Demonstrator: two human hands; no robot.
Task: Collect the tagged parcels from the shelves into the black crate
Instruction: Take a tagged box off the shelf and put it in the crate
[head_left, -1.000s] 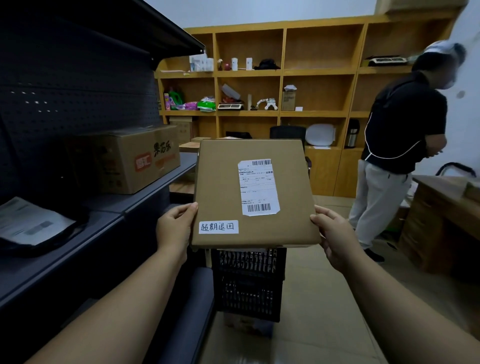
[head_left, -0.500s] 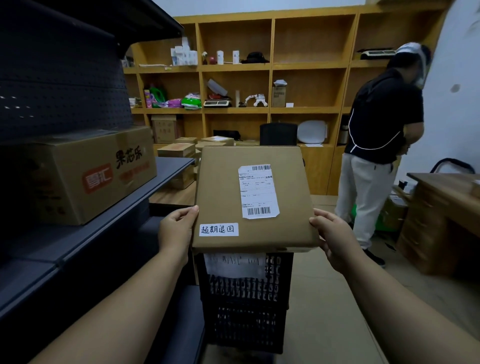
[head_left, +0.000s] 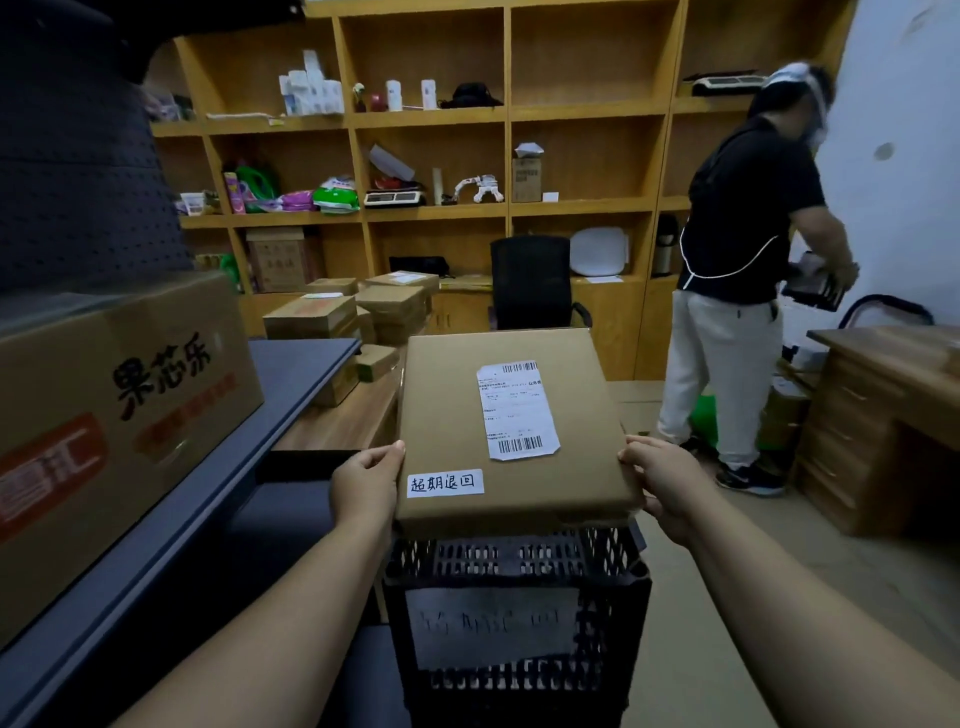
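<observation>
Across the back wall, wooden shelving (head_left: 587, 109) with bottles, bags, a scale and small cartons in its compartments. At left, dark metal shelf (head_left: 291, 364), bearing a big carton (head_left: 114, 415) printed in black and red, flush to the front edge. Right of centre, standing by the white wall, a person (head_left: 737, 291) in black shirt and pale trousers, turned away. At the right edge, corner of a wooden desk (head_left: 893, 374). Bottom centre, on the floor, black crate (head_left: 519, 623) with slotted walls and a pale label on its near side. Behind it, a black chair (head_left: 530, 280) and a stack of brown parcels (head_left: 353, 312) on a low wooden bench. Directly above the crate's rim, held flat and level, parcel (head_left: 504, 431): brown box with 1 white shipping label and 1 handwritten tag at its near-left corner. Left hand (head_left: 366, 486) gripping the near-left edge, thumb on top; right hand (head_left: 670, 480) gripping the near-right edge, thumb on top, fingers curled beneath.
</observation>
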